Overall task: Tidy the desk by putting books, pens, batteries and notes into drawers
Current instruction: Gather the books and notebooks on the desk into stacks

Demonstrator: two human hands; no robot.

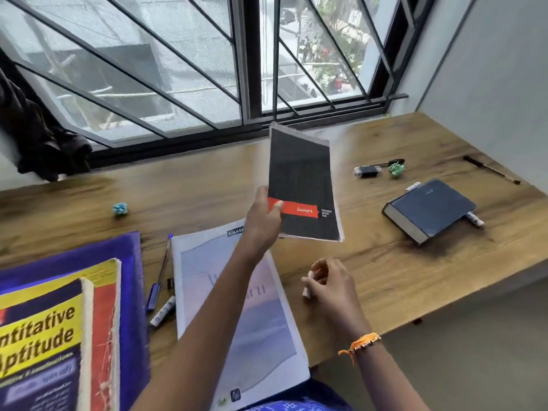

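Observation:
My left hand [262, 218] grips the lower left corner of a black spiral pad [302, 179] with a red band, holding it up above the wooden desk [370, 262]. My right hand [329, 283] hovers near the desk's front edge, fingers curled round a small white battery [307, 290]. A pale lilac notebook [237, 307] lies under my left forearm. To its left are a blue pen [161, 271] and another white battery [162, 311]. A dark blue diary [430, 209] lies at the right with a battery [476, 219] beside it.
A stack of thick books [59, 336] on a purple cover [130, 253] fills the near left. Crumpled notes lie loose, one blue [120, 209] and one green [396, 169]. A black pen [489, 169] sits far right. The barred window [252, 69] backs the desk.

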